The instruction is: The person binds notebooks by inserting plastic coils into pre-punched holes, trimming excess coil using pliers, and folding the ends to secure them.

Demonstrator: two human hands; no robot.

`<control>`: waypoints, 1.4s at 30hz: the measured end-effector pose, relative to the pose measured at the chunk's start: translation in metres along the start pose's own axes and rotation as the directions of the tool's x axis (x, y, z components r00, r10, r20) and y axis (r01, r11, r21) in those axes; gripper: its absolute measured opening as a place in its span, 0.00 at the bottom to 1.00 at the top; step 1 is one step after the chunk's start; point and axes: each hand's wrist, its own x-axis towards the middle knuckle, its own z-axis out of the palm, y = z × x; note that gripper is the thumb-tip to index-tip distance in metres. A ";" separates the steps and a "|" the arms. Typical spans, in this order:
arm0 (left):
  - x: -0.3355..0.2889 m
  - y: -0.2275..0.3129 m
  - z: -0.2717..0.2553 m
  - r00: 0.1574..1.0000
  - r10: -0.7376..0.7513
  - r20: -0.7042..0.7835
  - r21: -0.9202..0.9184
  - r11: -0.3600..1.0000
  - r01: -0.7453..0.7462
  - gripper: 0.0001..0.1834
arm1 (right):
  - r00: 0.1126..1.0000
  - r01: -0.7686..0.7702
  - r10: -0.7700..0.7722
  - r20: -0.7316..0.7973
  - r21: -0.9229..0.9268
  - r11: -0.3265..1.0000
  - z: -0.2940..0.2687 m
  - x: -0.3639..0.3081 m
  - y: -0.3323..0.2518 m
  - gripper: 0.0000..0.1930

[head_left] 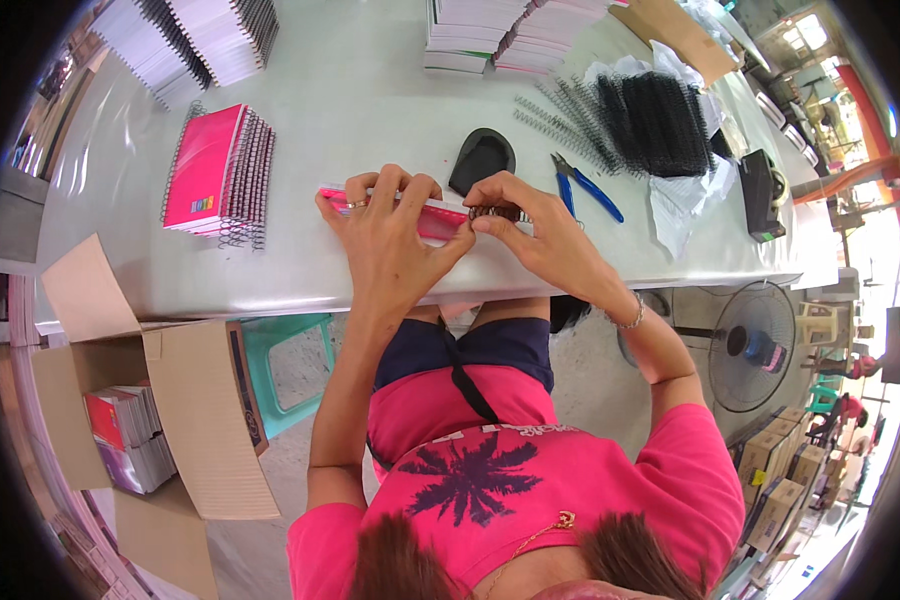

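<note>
Above the table's near edge, my left hand is closed around a pink-covered notebook, held with its page edges up. My right hand pinches a dark spiral binding coil at the notebook's right end. How far the coil runs through the holes is hidden by my fingers. Just beyond my hands lies a black, rounded dish-like pad. Blue-handled cutting pliers rest to the right of my right hand. On the left, a stack of pink notebooks has coils along its right side.
A heap of black coils lies on crumpled paper at the far right, near a black tape dispenser. Paper stacks stand at the back. Below the table are an open cardboard box, a green stool and a fan.
</note>
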 end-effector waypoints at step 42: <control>-0.001 0.000 0.005 0.996 -0.039 -0.076 0.010 0.999 0.040 0.18 | 0.983 0.042 -0.072 -0.171 -0.172 0.984 0.009 0.001 -0.005 0.12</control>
